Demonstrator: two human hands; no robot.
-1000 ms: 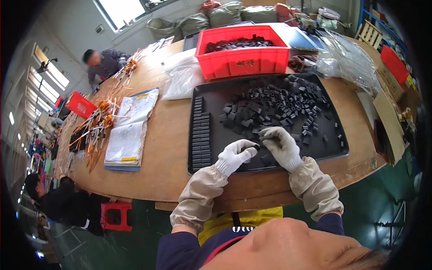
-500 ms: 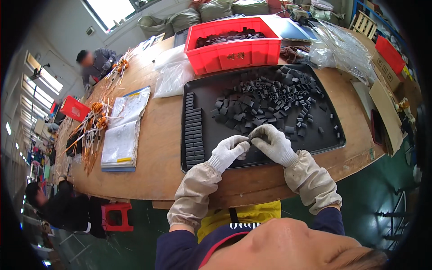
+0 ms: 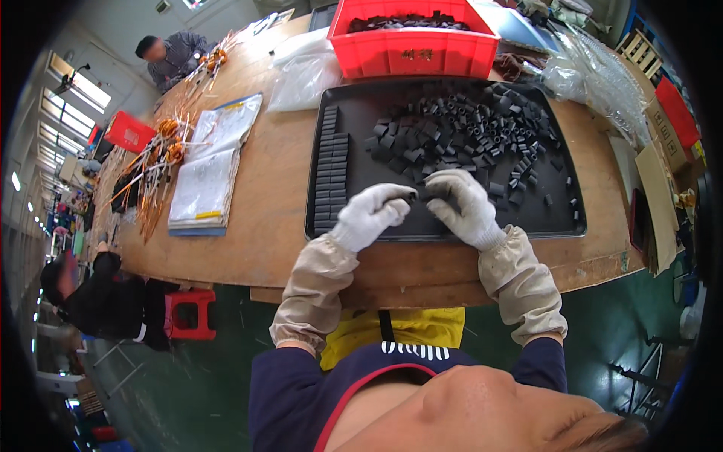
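My left hand (image 3: pixel 370 217), in a white knit glove, is closed with thumb and fingertips pinching a small black tube piece (image 3: pixel 412 196). Across a narrow gap, my right hand (image 3: pixel 468 211), gloved alike, has its thumb and fingers curved apart with nothing visible between them. Both hands are over the front part of a black tray (image 3: pixel 544 220). Short black tubes lie side by side in a neat column (image 3: pixel 331 169) along the tray's left side. A loose heap of black tubes (image 3: pixel 444 135), some standing on end, spreads over its middle and far right.
Behind the tray stands a red bin (image 3: pixel 369 63) of black pieces, with clear plastic bags (image 3: pixel 305 81) beside it. An open booklet (image 3: pixel 203 184) and orange-and-white wired parts (image 3: pixel 169 147) lie leftward. Cardboard (image 3: pixel 657 207) stands at right. Two people sit or work at left.
My hands have drawn apart; the right has let go of the tube and the left keeps it. The view has tilted, so the table appears higher in the picture.
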